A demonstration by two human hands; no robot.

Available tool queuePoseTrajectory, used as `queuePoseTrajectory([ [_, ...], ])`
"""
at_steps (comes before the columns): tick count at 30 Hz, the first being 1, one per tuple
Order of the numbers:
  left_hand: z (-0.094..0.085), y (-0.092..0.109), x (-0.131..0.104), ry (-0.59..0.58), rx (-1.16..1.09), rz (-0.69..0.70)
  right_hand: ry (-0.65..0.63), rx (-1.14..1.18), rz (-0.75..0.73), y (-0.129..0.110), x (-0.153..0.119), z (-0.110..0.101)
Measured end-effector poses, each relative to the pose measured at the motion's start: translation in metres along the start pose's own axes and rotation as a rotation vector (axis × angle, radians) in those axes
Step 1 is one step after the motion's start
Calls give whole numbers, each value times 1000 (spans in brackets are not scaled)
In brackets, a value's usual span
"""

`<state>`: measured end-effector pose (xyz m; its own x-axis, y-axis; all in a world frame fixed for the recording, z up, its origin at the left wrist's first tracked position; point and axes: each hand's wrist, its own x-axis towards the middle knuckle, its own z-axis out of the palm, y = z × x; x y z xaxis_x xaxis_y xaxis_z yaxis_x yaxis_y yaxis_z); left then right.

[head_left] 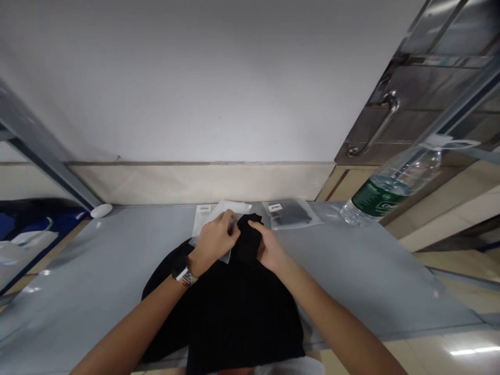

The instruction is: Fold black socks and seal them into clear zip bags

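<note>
A folded piece of black cloth is in my right hand, its thumb lying on top and the fingers behind. Just left of it, my left hand is closed with bent fingers, apparently pinching a clear plastic bag that shows beneath it; the fingertips are partly hidden. White packaging with a small label lies behind the left hand. Black fabric spreads below both hands, over the table's near edge. A watch with a patterned strap is on my left wrist.
On the grey table, a clear bag with a dark item inside lies at the back. A large water bottle stands right. A white oval object sits back left. The wall and metal posts bound the table.
</note>
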<state>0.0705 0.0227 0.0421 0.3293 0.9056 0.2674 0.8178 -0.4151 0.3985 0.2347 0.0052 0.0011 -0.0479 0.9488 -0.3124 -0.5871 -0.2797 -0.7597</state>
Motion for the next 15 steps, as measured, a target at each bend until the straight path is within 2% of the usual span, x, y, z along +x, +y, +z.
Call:
queuePoseTrajectory([
  [3, -1, 1, 3, -22, 15, -12, 73, 76, 113, -1, 0, 5],
  [5, 0, 2, 3, -26, 35, 11, 132, 94, 129, 0, 2, 8],
  [9, 5, 4, -1, 14, 55, 83, 205, 64, 122, 3, 7, 9],
  [12, 9, 6, -6, 40, 82, 161, 224, 58, 109, 6, 10, 8],
  [15, 13, 8, -9, 18, 99, 266, 213, 89, 47, 10, 9, 11],
])
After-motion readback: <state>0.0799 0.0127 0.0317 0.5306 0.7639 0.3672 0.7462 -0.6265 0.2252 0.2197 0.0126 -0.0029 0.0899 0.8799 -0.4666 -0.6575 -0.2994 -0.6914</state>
